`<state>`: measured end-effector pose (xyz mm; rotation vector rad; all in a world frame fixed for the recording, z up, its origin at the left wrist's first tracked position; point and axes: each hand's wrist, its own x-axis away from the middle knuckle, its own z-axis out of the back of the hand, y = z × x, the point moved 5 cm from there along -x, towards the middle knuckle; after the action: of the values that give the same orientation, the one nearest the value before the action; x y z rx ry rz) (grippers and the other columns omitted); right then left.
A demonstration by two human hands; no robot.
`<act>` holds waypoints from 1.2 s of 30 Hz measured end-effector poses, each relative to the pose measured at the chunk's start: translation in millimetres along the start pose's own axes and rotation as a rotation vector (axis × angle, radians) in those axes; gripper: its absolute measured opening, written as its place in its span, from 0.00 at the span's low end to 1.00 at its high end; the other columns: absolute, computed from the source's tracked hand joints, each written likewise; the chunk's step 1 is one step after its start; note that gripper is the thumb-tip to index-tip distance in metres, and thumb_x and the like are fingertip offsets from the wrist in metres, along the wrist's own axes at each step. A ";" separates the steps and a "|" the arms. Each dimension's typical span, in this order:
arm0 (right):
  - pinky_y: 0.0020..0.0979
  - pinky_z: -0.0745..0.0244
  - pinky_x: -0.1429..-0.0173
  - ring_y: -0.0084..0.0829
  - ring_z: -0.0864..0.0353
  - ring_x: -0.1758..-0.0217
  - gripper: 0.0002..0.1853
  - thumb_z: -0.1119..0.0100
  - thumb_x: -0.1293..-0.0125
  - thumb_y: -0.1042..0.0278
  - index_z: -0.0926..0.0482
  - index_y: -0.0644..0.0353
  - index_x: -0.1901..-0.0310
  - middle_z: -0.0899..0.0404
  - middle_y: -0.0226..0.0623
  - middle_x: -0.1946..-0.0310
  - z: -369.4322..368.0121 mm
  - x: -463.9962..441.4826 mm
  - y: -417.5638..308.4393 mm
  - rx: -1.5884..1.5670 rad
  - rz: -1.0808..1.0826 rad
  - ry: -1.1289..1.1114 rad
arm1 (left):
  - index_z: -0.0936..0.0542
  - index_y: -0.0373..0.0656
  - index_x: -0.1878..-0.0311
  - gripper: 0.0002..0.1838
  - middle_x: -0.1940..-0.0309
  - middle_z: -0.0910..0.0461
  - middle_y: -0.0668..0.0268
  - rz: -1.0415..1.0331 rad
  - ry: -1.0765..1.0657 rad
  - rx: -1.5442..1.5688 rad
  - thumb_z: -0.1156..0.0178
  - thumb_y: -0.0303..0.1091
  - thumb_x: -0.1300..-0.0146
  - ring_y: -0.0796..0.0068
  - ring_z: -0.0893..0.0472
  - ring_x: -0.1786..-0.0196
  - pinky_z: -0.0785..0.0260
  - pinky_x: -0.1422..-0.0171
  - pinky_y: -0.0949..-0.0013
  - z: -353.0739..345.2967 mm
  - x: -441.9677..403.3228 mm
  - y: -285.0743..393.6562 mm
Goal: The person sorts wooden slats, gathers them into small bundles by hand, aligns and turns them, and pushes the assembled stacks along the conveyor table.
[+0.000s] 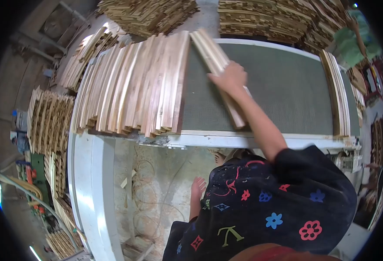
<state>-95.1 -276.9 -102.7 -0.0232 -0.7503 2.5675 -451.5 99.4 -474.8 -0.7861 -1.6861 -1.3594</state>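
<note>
My right hand (pixel 231 79) is closed over a small bundle of pale wooden strips (pixel 212 51), lying slanted on the green belt surface (pixel 278 82). The thumb is on the bundle's left side and the fingers lie across its top. To the left, a wide row of similar wooden strips (pixel 132 82) lies side by side, its right edge near the bundle's far end. Low beside my body is my left hand (pixel 198 186), away from the wood, with its fingers apart and nothing in it.
A few strips (pixel 340 95) lie across the belt's right end. A white metal frame (pixel 209 139) edges the near side, with a white beam (pixel 91 187) at the left. Wood stacks (pixel 261 19) stand behind. A person in green (pixel 350 39) is at the upper right.
</note>
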 end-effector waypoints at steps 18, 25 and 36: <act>0.40 0.32 0.30 0.55 0.24 0.37 0.46 0.36 0.39 0.56 0.49 0.70 0.26 0.24 0.65 0.43 -52.2 47.2 -13.0 -0.823 0.492 -0.281 | 0.35 0.45 0.28 0.35 0.37 0.25 0.58 -0.028 -0.173 -0.467 0.53 0.60 0.28 0.63 0.24 0.40 0.34 0.39 0.57 -23.1 -49.6 -22.9; 0.38 0.28 0.32 0.41 0.20 0.38 0.33 0.39 0.31 0.52 0.32 0.60 0.30 0.19 0.49 0.44 54.5 121.1 156.5 -0.828 0.584 -0.301 | 0.34 0.46 0.28 0.35 0.39 0.23 0.59 -0.180 -0.080 -0.650 0.52 0.59 0.29 0.65 0.22 0.43 0.32 0.41 0.58 -76.0 -5.0 -2.3; 0.59 0.43 0.27 0.56 0.38 0.26 0.57 0.33 0.52 0.27 0.40 0.52 0.25 0.47 0.53 0.23 268.5 105.0 465.0 0.279 -0.285 0.254 | 0.36 0.50 0.26 0.36 0.39 0.22 0.63 0.148 -0.161 -0.732 0.51 0.61 0.31 0.66 0.23 0.41 0.35 0.38 0.54 -182.2 42.6 -98.8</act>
<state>-425.6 -712.9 -101.4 -0.1400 -0.2752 2.3149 -518.4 -101.2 -467.4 -1.4278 -1.1888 -1.8636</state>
